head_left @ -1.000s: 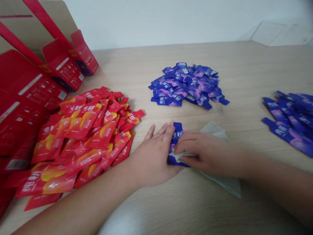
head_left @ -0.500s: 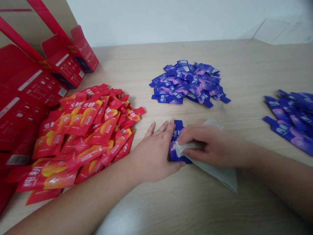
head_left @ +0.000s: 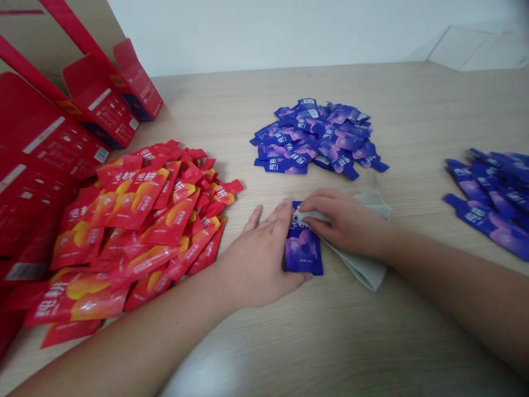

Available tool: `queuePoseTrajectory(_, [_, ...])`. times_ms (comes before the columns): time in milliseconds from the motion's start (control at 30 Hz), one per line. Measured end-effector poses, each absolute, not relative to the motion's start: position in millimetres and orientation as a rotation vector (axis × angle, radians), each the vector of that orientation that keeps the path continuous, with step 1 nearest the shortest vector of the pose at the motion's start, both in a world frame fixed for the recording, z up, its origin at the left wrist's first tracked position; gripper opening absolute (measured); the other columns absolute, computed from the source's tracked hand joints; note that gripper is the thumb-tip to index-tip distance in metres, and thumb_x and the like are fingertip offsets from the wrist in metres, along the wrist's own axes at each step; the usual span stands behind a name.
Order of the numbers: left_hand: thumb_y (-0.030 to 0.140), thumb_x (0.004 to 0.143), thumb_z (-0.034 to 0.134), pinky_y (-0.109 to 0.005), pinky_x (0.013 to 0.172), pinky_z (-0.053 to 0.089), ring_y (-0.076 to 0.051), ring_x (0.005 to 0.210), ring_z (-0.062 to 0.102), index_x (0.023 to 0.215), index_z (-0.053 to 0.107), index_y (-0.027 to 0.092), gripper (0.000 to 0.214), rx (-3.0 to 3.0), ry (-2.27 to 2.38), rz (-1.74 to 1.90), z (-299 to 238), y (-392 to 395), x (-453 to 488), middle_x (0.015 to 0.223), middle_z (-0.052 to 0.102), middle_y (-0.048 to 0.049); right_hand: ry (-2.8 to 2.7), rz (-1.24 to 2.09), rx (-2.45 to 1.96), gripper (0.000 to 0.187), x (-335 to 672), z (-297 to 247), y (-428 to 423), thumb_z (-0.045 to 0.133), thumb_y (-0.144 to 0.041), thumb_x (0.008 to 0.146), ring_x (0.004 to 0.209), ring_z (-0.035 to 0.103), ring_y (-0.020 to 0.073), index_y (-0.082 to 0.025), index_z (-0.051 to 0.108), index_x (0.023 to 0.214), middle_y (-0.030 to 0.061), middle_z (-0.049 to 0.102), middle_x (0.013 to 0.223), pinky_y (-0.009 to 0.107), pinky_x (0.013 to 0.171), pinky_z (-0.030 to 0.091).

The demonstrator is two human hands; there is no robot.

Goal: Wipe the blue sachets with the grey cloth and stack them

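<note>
A blue sachet (head_left: 305,252) with pink and purple shapes and white characters lies flat on the wooden table. Along its left edge, my left hand (head_left: 260,256) rests with fingers stretched out, the thumb touching its lower edge. My right hand (head_left: 345,220) pinches a pale cloth (head_left: 363,270) and presses it on the sachet's top end. The rest of the cloth trails under and behind that hand. What lies under the cloth's tip is hidden.
Red and orange sachets (head_left: 144,215) are heaped at left, beside red boxes (head_left: 103,113). One pile of blue sachets (head_left: 318,135) lies behind my hands, another pile of blue sachets (head_left: 496,198) at the right edge. White panels (head_left: 475,49) stand against the back wall.
My right hand has moved the cloth up the sachet, from its middle to its top end, uncovering the lower part. My left hand has stayed nearly still.
</note>
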State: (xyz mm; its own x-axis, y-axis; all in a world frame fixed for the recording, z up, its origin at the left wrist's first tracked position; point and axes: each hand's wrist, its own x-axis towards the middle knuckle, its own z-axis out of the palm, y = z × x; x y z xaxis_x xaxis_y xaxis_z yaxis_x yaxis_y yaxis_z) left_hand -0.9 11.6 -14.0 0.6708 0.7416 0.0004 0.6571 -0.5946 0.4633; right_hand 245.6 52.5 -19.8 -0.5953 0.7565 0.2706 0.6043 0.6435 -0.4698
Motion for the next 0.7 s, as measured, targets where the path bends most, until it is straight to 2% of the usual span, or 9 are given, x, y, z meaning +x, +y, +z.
queuePoseTrajectory(67, [0.053,0.091,0.077,-0.06,0.136,0.017,-0.035,0.164,0.033,0.172,0.008,0.012,0.115,2.51,0.949,0.299,-14.8,9.2,-1.4,0.174,0.033,-0.0254,-2.256,0.384,-1.177,0.014,251.2,-24.9,58.7,0.068,-0.028,0.099,0.103,0.072,0.0281,-0.024,0.074,0.111,0.008,0.076,0.109,0.045,0.094,0.058])
queuePoseTrajectory(167, [0.054,0.096,0.074,-0.059,0.134,0.025,-0.036,0.164,0.032,0.163,0.042,0.025,0.08,2.603,0.736,0.258,-12.0,3.1,1.4,0.173,0.042,-0.0141,-2.049,0.307,-1.283,0.016,254.8,-28.9,60.9,0.071,-0.031,0.097,0.096,0.072,0.0279,-0.024,0.073,0.111,0.0071,0.076,0.103,0.045,0.089,0.058])
queuePoseTrajectory(267, [0.048,0.1,0.07,-0.058,0.13,0.035,-0.038,0.155,0.048,0.141,0.064,0.023,0.048,2.686,0.79,0.215,-7.5,-4.2,6.4,0.162,0.055,-0.0156,-1.946,0.292,-1.337,0.018,254.6,-30.0,59.4,0.072,-0.035,0.096,0.091,0.071,0.0277,-0.025,0.074,0.111,0.007,0.076,0.101,0.045,0.084,0.058])
queuePoseTrajectory(367, [0.03,0.104,0.062,-0.054,0.113,0.056,-0.038,0.134,0.068,0.14,0.063,0.014,0.039,2.825,0.934,0.199,-6.0,-8.9,7.9,0.156,0.057,-0.0246,-1.841,0.338,-1.363,0.021,255.7,-31.3,59.4,0.074,-0.039,0.095,0.086,0.07,0.0263,-0.026,0.076,0.112,0.0062,0.076,0.098,0.042,0.077,0.058])
queuePoseTrajectory(433, [0.016,0.103,0.054,-0.049,0.094,0.066,-0.034,0.117,0.075,0.153,0.051,0.011,0.051,2.893,1.029,0.219,-6.6,-9.4,6.1,0.164,0.048,-0.0264,-1.758,0.386,-1.364,0.022,257.5,-32.7,60.4,0.074,-0.042,0.096,0.083,0.069,0.0252,-0.027,0.075,0.112,0.0052,0.075,0.097,0.041,0.074,0.057])
queuePoseTrajectory(500, [0.009,0.101,0.05,-0.044,0.086,0.068,-0.03,0.111,0.077,0.163,0.04,0.015,0.063,2.873,1.089,0.306,-6.6,-8.1,4.3,0.173,0.037,-0.0227,-1.695,0.419,-1.36,0.022,259.2,-34.1,61.2,0.074,-0.043,0.096,0.082,0.069,0.0247,-0.027,0.075,0.112,0.0044,0.075,0.096,0.041,0.074,0.056])
queuePoseTrajectory(533, [0.009,0.101,0.049,-0.043,0.089,0.067,-0.028,0.115,0.075,0.164,0.039,0.017,0.064,2.832,1.109,0.364,-5.9,-7.1,4.0,0.174,0.037,-0.0199,-1.676,0.429,-1.359,0.023,259.7,-34.5,61.3,0.074,-0.044,0.097,0.082,0.069,0.0246,-0.027,0.074,0.111,0.0042,0.074,0.096,0.041,0.074,0.055])
queuePoseTrajectory(600, [0.015,0.103,0.05,-0.046,0.098,0.063,-0.029,0.122,0.07,0.158,0.049,0.018,0.054,2.752,1.155,0.436,-3.1,-5.3,4.8,0.163,0.052,-0.0158,-1.659,0.453,-1.353,0.023,259.6,-35.0,60.9,0.074,-0.044,0.096,0.082,0.068,0.0245,-0.026,0.074,0.111,0.004,0.074,0.096,0.041,0.073,0.054])
queuePoseTrajectory(700, [0.039,0.108,0.053,-0.059,0.099,0.057,-0.036,0.115,0.068,0.133,0.07,0.018,0.037,2.701,1.289,0.335,1.4,-4.1,6.8,0.128,0.073,-0.0141,-1.668,0.49,-1.346,0.024,258.0,-35.2,60.2,0.075,-0.043,0.096,0.081,0.069,0.0239,-0.026,0.075,0.113,0.0036,0.075,0.096,0.04,0.073,0.054])
